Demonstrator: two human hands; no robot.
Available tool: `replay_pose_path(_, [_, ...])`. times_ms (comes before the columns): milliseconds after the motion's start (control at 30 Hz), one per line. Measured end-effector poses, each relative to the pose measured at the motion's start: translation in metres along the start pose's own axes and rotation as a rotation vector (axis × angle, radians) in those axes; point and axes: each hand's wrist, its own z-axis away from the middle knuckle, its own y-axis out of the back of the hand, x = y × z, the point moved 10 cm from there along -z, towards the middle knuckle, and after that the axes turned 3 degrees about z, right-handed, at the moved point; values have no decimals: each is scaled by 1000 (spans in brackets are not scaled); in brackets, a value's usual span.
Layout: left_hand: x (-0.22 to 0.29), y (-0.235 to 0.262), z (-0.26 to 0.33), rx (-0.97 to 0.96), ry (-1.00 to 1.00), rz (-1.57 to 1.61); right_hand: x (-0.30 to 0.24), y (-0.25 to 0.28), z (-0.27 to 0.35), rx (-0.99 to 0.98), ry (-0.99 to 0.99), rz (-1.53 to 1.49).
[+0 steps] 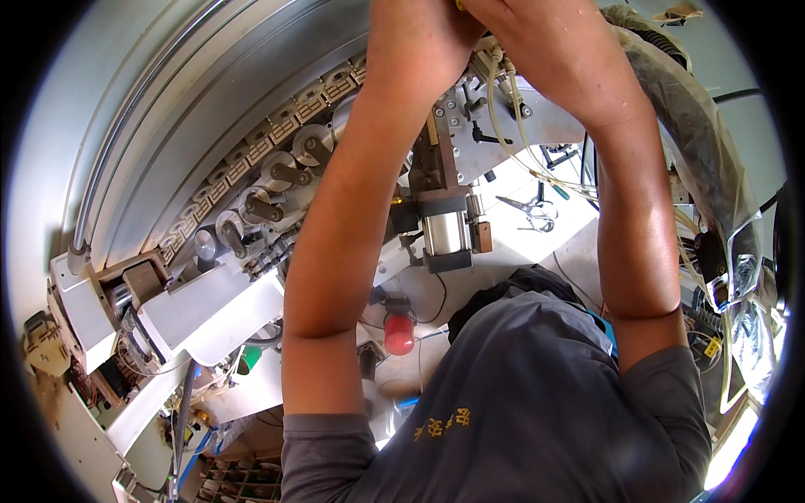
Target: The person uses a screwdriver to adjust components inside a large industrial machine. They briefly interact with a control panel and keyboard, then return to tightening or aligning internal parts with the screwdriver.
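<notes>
Your left hand (428, 25) and right hand (513, 18) at a metal machine (201, 101).
Grip cut off above, its state impossible to tell; yellow characters (442, 423) mark your dark grey shirt (537, 377).

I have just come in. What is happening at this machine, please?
A person is reaching up with both bare arms over a machine. The left hand and right hand come close together at the picture's top edge, where a small yellow thing shows between them; their fingers are out of view, so I cannot tell what they hold. Scissors lie on a bright white surface, apart from both hands.
</notes>
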Motion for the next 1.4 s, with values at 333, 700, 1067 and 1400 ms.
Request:
replay_pose_path(333, [5,0,-1,7,-12,42,21,-13,-12,-8,18,-43])
replay_pose_path(700, [2,-3,-1,-52,-10,-12,15,-12,-12,-3,101,-104])
replay_pose_path(1067, [0,-12,-5,-74,-56,-43,16,-7,-9,30,100,-110])
replay_pose_path(1400, [-1,-15,-6,-89,-73,-1,18,-9,-10,34,132,-144])
